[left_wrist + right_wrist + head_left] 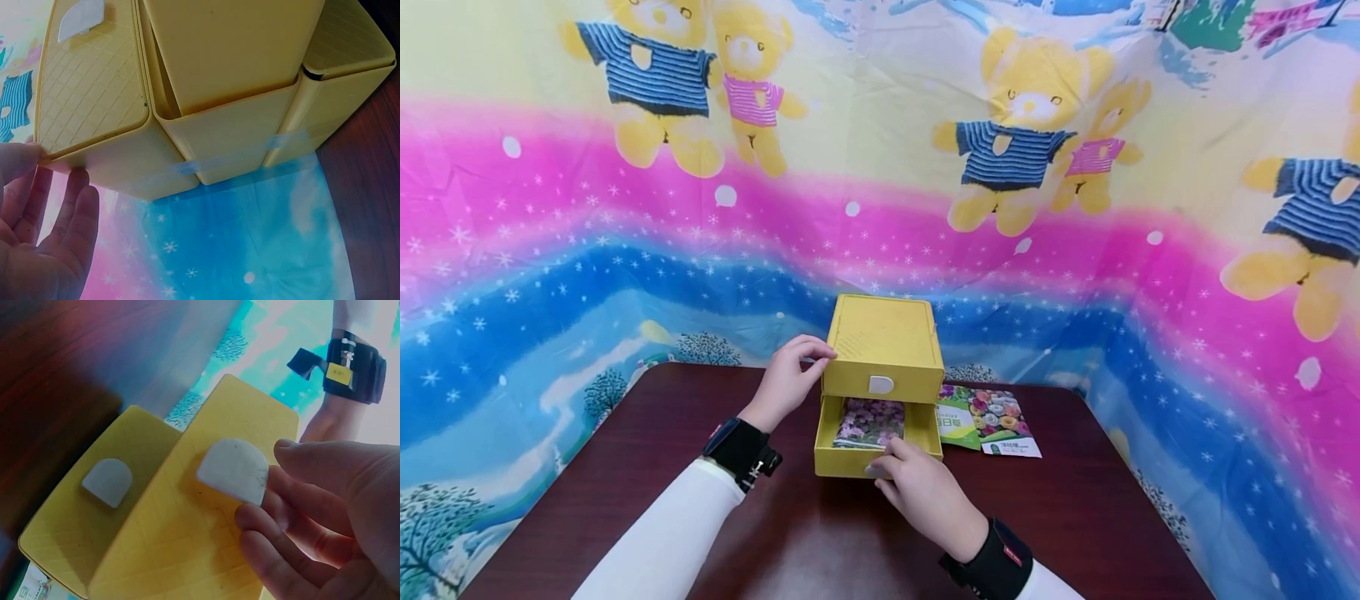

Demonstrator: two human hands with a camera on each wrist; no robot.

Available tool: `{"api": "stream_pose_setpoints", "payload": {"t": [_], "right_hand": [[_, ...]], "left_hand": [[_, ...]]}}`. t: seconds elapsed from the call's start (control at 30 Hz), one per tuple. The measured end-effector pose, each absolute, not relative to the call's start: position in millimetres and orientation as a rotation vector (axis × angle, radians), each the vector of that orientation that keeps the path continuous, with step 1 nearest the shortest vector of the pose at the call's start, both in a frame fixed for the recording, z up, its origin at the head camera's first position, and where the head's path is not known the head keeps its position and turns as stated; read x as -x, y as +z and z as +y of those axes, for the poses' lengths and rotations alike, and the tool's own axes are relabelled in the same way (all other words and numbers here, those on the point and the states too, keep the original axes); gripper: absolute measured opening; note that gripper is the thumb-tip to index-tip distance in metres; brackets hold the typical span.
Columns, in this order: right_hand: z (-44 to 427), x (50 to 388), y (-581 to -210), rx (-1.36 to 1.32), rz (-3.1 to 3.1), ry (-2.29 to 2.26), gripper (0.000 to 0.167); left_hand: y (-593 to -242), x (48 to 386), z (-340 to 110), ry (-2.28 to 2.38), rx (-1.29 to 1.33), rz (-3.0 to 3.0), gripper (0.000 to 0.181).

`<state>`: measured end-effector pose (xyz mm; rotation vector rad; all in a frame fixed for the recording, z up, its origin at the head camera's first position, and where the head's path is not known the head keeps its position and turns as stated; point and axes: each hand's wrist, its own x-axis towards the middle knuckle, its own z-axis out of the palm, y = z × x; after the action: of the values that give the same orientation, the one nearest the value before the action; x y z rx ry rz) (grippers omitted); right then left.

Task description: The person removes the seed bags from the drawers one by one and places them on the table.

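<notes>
A yellow drawer box (pixel 886 329) stands on the table, its middle drawer (pixel 848 461) pulled out. Flower-printed packets (pixel 871 421) lie inside that drawer. My right hand (pixel 921 492) is at the front of the open drawer, with thumb and fingers around its white handle (pixel 236 469). At the box's upper left edge, my left hand (pixel 790 379) touches the corner with fairly straight fingers (pixel 81 212). The top drawer (pixel 850 382) is closed and has a white handle (pixel 881 384). In the right wrist view another closed drawer (pixel 69 519) with a white handle shows beside the open one.
Two flower packets, a green one (pixel 958 429) and one with mixed blooms (pixel 1000 417), lie to the right of the box. The dark red-brown table (pixel 805 542) extends to both sides. A patterned cloth with teddy bears (pixel 880 217) hangs behind and around it.
</notes>
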<state>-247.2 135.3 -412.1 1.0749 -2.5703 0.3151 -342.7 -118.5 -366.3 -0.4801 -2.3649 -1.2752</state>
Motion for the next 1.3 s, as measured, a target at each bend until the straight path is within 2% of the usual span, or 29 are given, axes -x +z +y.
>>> {"api": "stream_pose_setpoints", "payload": {"t": [1.3], "right_hand": [[138,225,-410,-1.104,-2.583,0.263,0.010]], "left_hand": [[-367,343,-119,-1.287,0.477,-2.363,0.013]]}}
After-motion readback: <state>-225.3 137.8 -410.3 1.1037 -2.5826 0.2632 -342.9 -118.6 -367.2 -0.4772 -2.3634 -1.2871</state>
